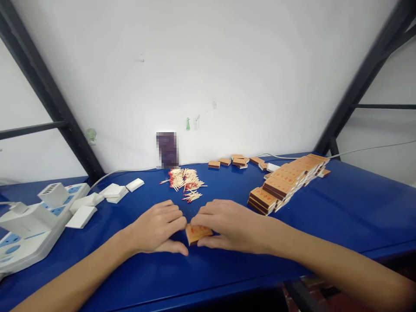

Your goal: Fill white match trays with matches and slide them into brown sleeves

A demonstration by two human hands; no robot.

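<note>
From where I stand, with the matchbox (196, 234) as the middle of the dial and the wall (260, 78) at twelve, the person's two hands meet just above the near edge of the blue table (152, 279). The right hand (229, 225), on the three o'clock side, pinches the matchbox between thumb and fingers, with its printed face up. The left hand (159, 227) comes in from nine o'clock, its thumb spread away from its curled fingers; the index fingertip is right at the box's near end, and I can't tell whether it touches.

Towards twelve, beyond the hands, lies a loose heap of red-tipped matches (185, 177). Just past it, a dark purple object (168, 150), blurred out, stands against the wall. At one o'clock a few more boxes (238, 160) lie scattered along the back. At two o'clock a long, stepped stack of boxes (287, 177) slants away towards the wall. Over at ten o'clock are several small white trays (81, 216), some overlapping, beside a white power strip (35, 249) with chargers (53, 194) plugged in.
</note>
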